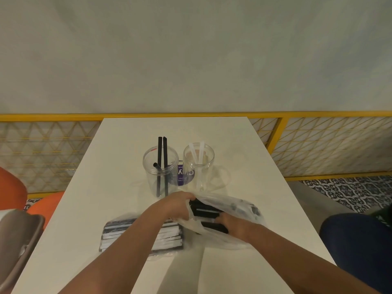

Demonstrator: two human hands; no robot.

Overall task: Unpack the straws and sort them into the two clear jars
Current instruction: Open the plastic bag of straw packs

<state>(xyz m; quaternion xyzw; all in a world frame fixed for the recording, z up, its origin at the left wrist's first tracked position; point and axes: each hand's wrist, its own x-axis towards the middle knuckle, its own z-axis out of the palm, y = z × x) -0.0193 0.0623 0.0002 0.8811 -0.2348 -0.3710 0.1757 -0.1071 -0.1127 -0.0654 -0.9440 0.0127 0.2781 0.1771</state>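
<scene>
A pack of wrapped straws [140, 234] lies at the left of the table [84, 209], with the black-straw jar [160, 166] beyond it. The left hand [180, 203], wrist bent down, pinches the mouth of the plastic bag [233, 202], which is best held wide. The white-straw jar [198, 164] stands just behind. The right hand [230, 224] reaches inside onto black straws [207, 214]; whether it grips any I can't tell. Draw them out lengthwise so the film doesn't snag.
</scene>
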